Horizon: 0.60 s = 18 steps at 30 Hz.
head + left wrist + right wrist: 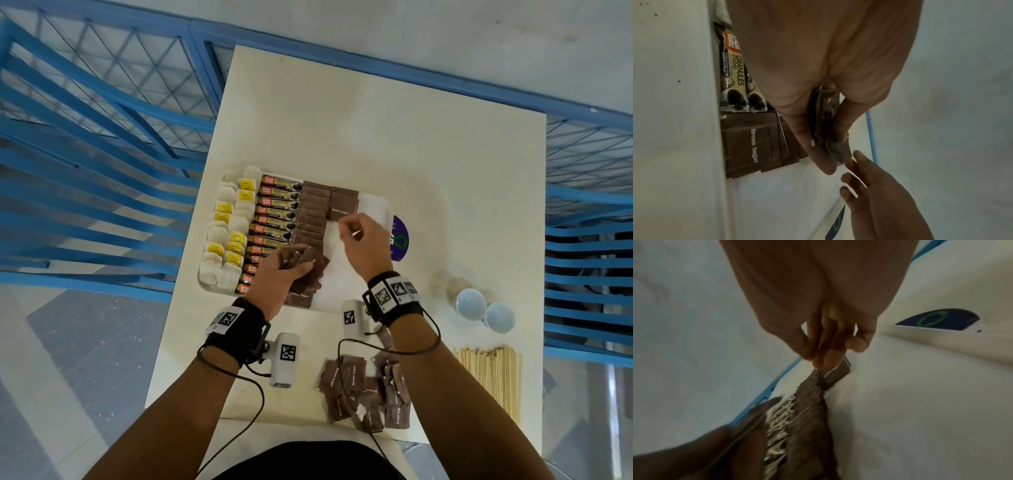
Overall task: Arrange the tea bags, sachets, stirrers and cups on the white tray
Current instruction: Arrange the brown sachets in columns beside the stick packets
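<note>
A white tray [375, 205] holds tea bags [226, 240] at its left, a column of coffee granule sachets [277, 212], and brown sugar sachets [311, 212] beside them. A short second column of brown sugar sachets [344, 202] lies further right. My left hand [298, 263] grips a small stack of brown sugar sachets [826, 126] over the tray's near side. My right hand [346, 228] hovers over the bare part of the tray, its fingertips [826, 353] loosely curled at the edge of the nearest second-column sachet [838, 372]. Nothing shows between them.
A loose pile of brown sugar sachets [366, 387] lies on the table near me. Wooden stirrers [489, 373] lie at the right front, with two pale cups [471, 303] [500, 317] behind them. A purple disc [400, 238] pokes out from under the tray's right edge. Blue railings surround the table.
</note>
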Each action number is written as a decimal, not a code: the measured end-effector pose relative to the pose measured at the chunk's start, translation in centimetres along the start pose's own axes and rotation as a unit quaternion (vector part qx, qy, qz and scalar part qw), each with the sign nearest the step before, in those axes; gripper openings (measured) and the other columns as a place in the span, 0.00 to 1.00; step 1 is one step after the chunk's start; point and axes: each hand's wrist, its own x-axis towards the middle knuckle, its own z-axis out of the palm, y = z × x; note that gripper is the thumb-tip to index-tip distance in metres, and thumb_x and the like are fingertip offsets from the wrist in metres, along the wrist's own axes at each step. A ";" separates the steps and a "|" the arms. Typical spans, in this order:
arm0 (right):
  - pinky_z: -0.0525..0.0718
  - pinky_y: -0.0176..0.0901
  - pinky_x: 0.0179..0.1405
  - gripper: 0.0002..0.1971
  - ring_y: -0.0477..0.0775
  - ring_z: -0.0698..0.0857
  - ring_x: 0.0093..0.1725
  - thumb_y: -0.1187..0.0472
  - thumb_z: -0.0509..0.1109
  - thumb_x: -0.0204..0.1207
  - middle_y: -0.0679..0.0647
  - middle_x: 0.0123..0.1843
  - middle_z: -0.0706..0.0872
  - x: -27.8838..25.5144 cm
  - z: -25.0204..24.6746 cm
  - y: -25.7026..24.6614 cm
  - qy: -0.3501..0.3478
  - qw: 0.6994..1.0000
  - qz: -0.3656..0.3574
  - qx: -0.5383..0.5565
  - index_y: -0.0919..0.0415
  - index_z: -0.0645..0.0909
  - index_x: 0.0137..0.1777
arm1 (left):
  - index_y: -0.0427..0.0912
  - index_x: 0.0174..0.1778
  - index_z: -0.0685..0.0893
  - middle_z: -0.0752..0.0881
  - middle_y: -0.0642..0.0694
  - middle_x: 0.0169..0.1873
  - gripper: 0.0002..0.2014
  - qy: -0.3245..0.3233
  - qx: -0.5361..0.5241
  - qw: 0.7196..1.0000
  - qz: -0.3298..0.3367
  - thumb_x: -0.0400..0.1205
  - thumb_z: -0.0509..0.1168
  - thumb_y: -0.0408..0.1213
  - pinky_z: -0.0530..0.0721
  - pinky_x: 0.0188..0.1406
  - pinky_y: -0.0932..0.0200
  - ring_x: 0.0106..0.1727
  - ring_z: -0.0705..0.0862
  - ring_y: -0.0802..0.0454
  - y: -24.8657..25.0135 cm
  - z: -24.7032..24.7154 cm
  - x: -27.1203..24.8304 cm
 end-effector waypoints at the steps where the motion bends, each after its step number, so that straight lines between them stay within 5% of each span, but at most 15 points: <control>1: 0.79 0.22 0.40 0.05 0.37 0.85 0.42 0.54 0.70 0.84 0.42 0.44 0.88 -0.8 0.1 -0.3 -0.045 0.999 -0.005 -0.003 0.52 0.86 0.53 | 0.39 0.62 0.85 0.92 0.38 0.53 0.15 0.003 0.000 1.000 0.006 0.83 0.68 0.20 0.93 0.40 0.46 0.49 0.93 0.38 0.1 0.1 -0.1; 4: 0.82 0.28 0.45 0.09 0.38 0.85 0.44 0.49 0.71 0.82 0.41 0.44 0.88 -2.4 0.5 -0.4 -0.134 0.991 -0.014 -0.019 0.53 0.87 0.52 | 0.37 0.63 0.84 0.93 0.39 0.51 0.14 0.018 0.008 1.000 0.020 0.82 0.70 0.22 0.93 0.38 0.46 0.48 0.93 0.39 0.3 0.5 -0.3; 8: 0.90 0.51 0.50 0.05 0.46 0.87 0.42 0.54 0.75 0.80 0.45 0.43 0.89 -3.2 0.4 -0.3 -0.134 0.991 0.002 0.021 0.55 0.88 0.51 | 0.38 0.61 0.86 0.93 0.39 0.48 0.11 0.040 0.028 0.999 0.021 0.83 0.72 0.29 0.92 0.35 0.47 0.46 0.94 0.40 0.1 0.5 -0.6; 13: 0.90 0.46 0.51 0.03 0.44 0.88 0.43 0.55 0.74 0.81 0.45 0.44 0.90 -3.2 -0.2 -0.9 -0.088 0.993 0.009 0.076 0.52 0.88 0.51 | 0.37 0.63 0.86 0.93 0.35 0.47 0.13 0.036 0.060 0.998 0.010 0.83 0.73 0.31 0.93 0.37 0.44 0.45 0.94 0.39 -0.4 0.4 -0.9; 18: 0.89 0.45 0.46 0.13 0.50 0.88 0.41 0.48 0.77 0.77 0.50 0.46 0.91 -3.7 -0.3 -0.4 -0.165 0.983 0.051 0.058 0.56 0.86 0.52 | 0.36 0.61 0.86 0.93 0.35 0.47 0.11 0.055 0.029 0.998 0.028 0.83 0.73 0.32 0.92 0.35 0.48 0.44 0.93 0.38 -0.7 0.5 -0.9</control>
